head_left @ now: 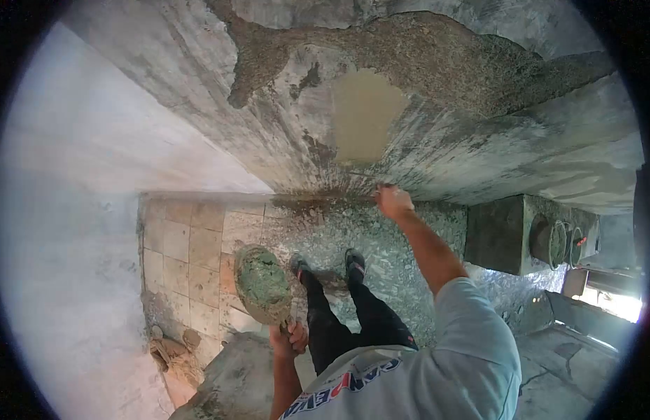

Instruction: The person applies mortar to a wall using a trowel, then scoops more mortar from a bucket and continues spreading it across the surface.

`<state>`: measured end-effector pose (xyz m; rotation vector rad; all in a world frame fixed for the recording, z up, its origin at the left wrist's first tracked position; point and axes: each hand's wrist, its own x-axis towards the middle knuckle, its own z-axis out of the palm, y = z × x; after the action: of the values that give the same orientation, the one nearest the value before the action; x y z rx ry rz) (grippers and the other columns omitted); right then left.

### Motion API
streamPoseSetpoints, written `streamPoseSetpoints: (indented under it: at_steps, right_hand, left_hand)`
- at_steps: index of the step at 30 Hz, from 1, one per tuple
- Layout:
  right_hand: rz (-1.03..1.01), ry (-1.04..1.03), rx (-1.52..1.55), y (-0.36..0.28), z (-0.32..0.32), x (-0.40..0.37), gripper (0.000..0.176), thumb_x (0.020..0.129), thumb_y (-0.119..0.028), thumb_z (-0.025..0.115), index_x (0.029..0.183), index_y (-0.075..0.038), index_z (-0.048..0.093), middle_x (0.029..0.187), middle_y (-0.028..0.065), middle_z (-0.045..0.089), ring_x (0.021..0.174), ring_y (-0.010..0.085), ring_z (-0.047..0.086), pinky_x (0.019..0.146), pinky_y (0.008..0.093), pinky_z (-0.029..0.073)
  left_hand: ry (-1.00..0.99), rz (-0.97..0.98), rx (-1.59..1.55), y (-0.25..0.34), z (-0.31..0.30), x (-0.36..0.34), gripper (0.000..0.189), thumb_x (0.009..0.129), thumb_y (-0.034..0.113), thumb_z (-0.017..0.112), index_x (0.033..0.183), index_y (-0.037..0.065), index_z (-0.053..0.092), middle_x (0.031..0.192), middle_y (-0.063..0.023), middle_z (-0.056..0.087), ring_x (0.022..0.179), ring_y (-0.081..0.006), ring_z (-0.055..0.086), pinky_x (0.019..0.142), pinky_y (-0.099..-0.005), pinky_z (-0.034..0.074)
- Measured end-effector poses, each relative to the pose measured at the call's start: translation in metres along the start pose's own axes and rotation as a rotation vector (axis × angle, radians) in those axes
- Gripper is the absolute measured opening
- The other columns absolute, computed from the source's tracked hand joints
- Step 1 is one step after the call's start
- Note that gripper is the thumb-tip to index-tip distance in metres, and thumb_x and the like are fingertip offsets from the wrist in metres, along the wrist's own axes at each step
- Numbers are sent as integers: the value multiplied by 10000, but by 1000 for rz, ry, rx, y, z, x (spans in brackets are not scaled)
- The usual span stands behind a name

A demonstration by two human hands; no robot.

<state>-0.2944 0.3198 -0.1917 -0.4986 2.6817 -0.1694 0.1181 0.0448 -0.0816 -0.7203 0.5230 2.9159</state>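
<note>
My left hand (288,339) is closed around the near end of a round, shallow pan (242,299). Wet grey-green mortar (262,276) fills much of the pan, which is held out over the floor left of my legs. My right hand (395,201) is closed, its arm stretched forward to the lower part of the wall (444,150). A thin dark edge shows by its fingertips, too slight to name. Just above that hand, a smooth patch of damp plaster (369,115) lies on the wall. Rough, exposed render (437,59) runs across higher up.
A concrete block (496,234) stands against the wall at right, with buckets (549,241) beside it. Square tiles (176,240) and debris-strewn floor (430,234) lie below. A crumpled brown sack (174,360) rests at lower left, near a grey slab (230,381). A pale wall (94,175) rises at left.
</note>
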Motion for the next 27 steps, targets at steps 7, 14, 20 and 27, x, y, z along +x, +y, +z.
streamPoseSetpoints:
  at_steps: [7,14,20,27]
  right_hand:
    - [-86,169,220,-30,18,31,342,1022,-350,520,1067,-30,634,952,243,700,852,472,676,742,587,553]
    - [-54,128,115,-11,2,41,345,1029,-389,498,1040,-70,629,868,237,705,804,472,684,712,591,556]
    - [-65,284,21,0,1,29,328,1019,-411,518,1076,-105,621,903,200,720,787,436,703,677,562,570]
    - [-77,470,72,27,-2,-10,312,1025,-405,521,1072,-100,570,863,184,704,743,410,706,629,536,567]
  left_hand:
    - [78,-18,79,-3,11,-8,551,1024,624,429,861,113,556,579,1,433,372,-122,313,319,-309,264]
    - [186,-28,194,0,24,-6,529,1021,601,375,753,156,476,528,23,358,369,-120,298,320,-315,264]
    - [226,24,239,0,28,-3,543,1021,614,385,757,149,483,518,19,355,354,-121,292,303,-314,257]
    - [129,25,88,1,16,-3,557,1037,605,384,801,121,523,540,-3,405,346,-127,307,302,-320,268]
